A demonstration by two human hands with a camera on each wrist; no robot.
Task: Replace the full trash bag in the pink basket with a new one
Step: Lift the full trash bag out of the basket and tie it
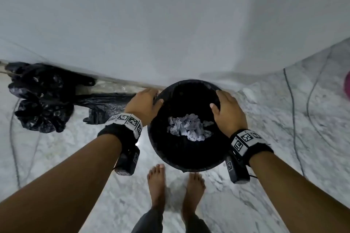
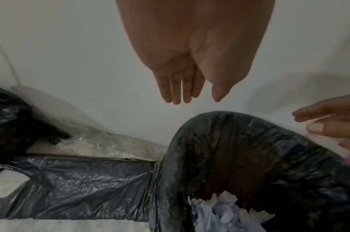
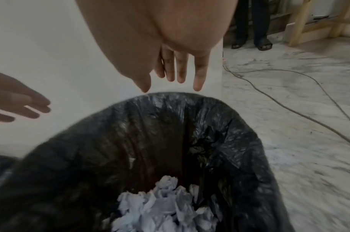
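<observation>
Both the left hand (image 1: 144,103) and right hand (image 1: 226,110) are hovering open, gripping nothing; a careless lift of the black liner (image 1: 189,155) risks spilling crumpled paper (image 1: 187,126).

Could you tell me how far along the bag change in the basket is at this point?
Nothing looks done yet: the black bag still lines the basket, with crumpled paper inside. In hand: the left hand and right hand reach open-fingered over opposite sides of its rim, gripping nothing. Left: lift the bag out and fit a new one, perhaps the flat black bag on the floor.
</observation>
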